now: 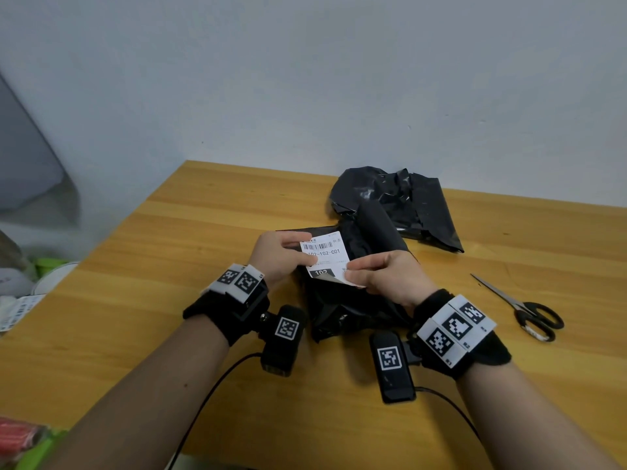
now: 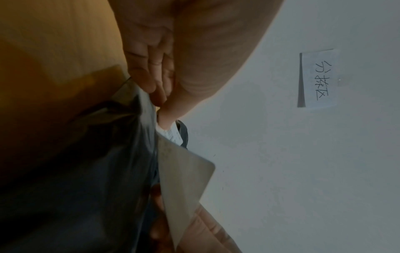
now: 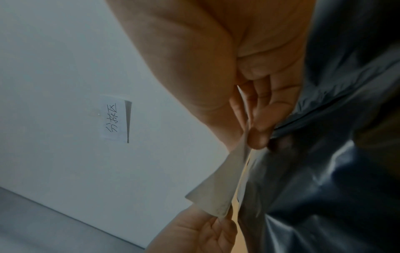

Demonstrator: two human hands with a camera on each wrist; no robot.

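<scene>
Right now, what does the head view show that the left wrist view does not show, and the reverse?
Only the head view: the black-handled steel scissors and the crumpled black plastic bag lying behind the work. Only the left wrist view: a handwritten white paper note stuck on the wall. Both: the left hand and right hand pinching the white shipping label, partly lifted off the black plastic parcel.

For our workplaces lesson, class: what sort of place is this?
Probably a parcel sorting station: a barcode label on a black bag, scissors nearby, and a wall note reading 分拣区, sorting area.
</scene>
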